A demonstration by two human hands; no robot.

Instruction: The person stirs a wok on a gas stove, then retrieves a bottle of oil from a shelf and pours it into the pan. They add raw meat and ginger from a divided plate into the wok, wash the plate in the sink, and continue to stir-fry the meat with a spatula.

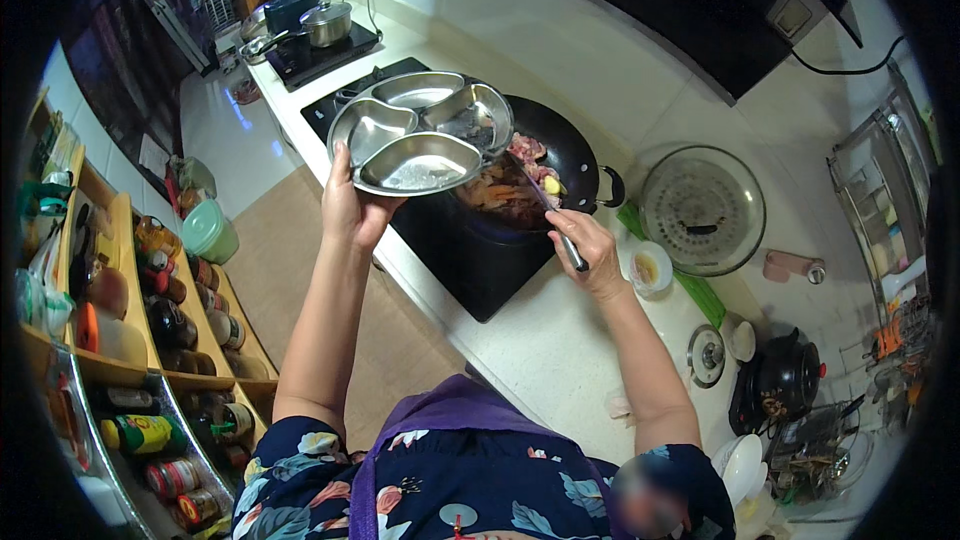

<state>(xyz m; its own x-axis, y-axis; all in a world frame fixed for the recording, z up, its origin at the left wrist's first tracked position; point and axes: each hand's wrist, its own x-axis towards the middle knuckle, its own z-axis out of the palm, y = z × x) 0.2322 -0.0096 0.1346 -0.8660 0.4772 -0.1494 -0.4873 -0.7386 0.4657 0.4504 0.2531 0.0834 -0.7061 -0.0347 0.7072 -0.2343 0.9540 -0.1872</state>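
Note:
My left hand grips the near left rim of a round stainless steel divided plate, tilted over the left part of a black wok. A little dark residue shows in its right compartment. My right hand is shut on the dark handle of a metal utensil; its thin end reaches into the wok, and its exact kind is unclear. Inside the wok lie pieces of raw-looking meat, a yellow piece like ginger, and brownish contents. The plate hides the wok's left side.
The wok stands on a black glass hob. To its right are a large glass lid, a small bowl with yellowish liquid and a small lid. A saucepan stands back left; a range hood overhangs. Bottle shelves line the left.

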